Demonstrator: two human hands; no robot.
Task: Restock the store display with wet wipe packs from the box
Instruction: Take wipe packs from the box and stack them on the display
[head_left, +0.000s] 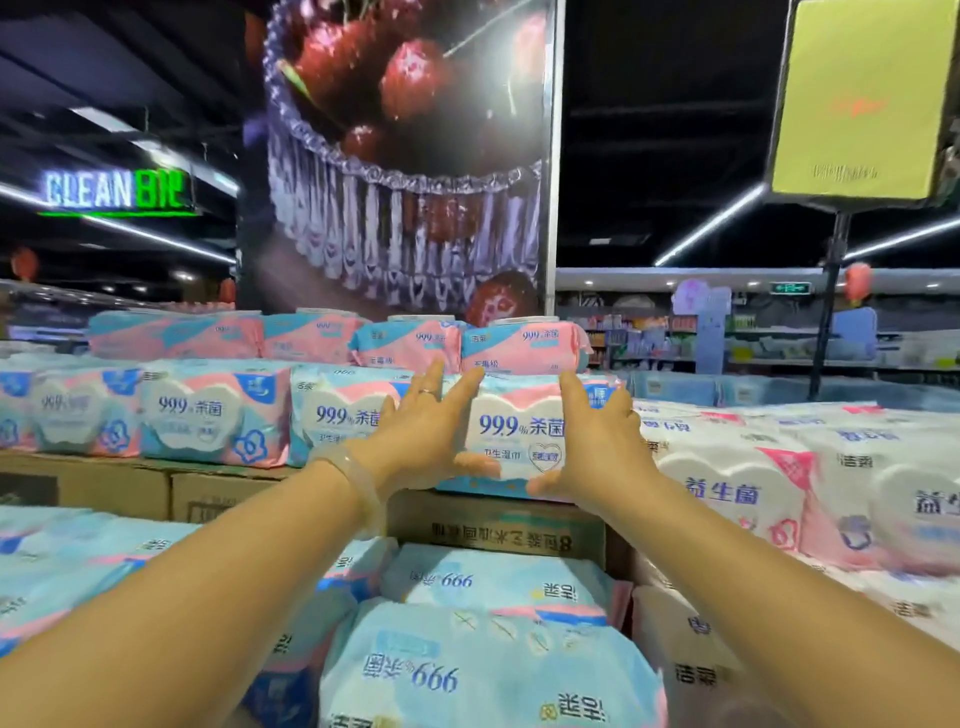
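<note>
Nearest the camera, below both forearms, light blue wet wipe packs (467, 670) lie flat with their print upside down, and white packs (696, 654) lie just to the right of them. Both bare arms reach forward over these to one pack (519, 436) standing upright on a cardboard box (498, 527). The left hand (421, 436), with a ring on one finger and a pale bracelet (358, 483) at the wrist, presses flat against the pack's left side, fingers straight and pointing up and away, thumb under the lower edge. The right hand (597, 441) lies against the pack's right side in the same way, fingers spread, thumb at the bottom corner. So the grip is open-handed, the pack pinned between two palms with no fingers curled round it; I cannot tell whether its weight rests on the box or on the hands. Touching the left hand's far side stands another pack (337, 410) of the same kind, in a row (171, 410) running off to the left on more boxes. To the right of the right hand sit pink and white packs (779, 467). Beyond the fingertips, a higher row of pink packs (524, 343) stands. Behind that rises a large poster (405, 156) of cherries in a glass bowl, with a yellow sign (862, 98) on a pole up to the right.
</note>
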